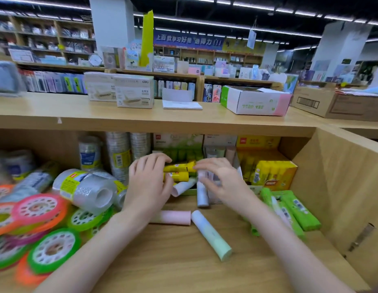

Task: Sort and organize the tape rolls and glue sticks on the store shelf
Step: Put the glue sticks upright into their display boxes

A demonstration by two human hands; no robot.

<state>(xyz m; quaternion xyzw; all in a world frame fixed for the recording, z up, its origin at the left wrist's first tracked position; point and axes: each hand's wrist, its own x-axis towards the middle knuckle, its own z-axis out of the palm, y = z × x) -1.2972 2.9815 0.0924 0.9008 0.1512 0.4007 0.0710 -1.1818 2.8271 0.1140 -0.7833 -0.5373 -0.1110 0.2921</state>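
1. On the wooden shelf, under the counter top, both hands meet near the middle, in front of the boxes at the back.
2. The left hand curls its fingers round two yellow glue sticks, which lie crosswise, one above the other.
3. The right hand touches the right end of the upper yellow stick with its fingertips; whether it pinches the stick or only touches it cannot be told, as the fingers are blurred.
4. Just below the hands lie loose pastel glue sticks: a pink stick lying crosswise, a white-and-green stick slanting toward the front, and two more pale ones partly hidden under the hands.
5. To the right, several green glue sticks lie loose beside the shelf's side wall.
6. Behind them stands a yellow box of yellow glue sticks.
7. To the left, a pack of clear tape rolls lies on its side, with other packs standing behind it.
8. At the far left lies a heap of small tape rolls with pink, orange and green rims.
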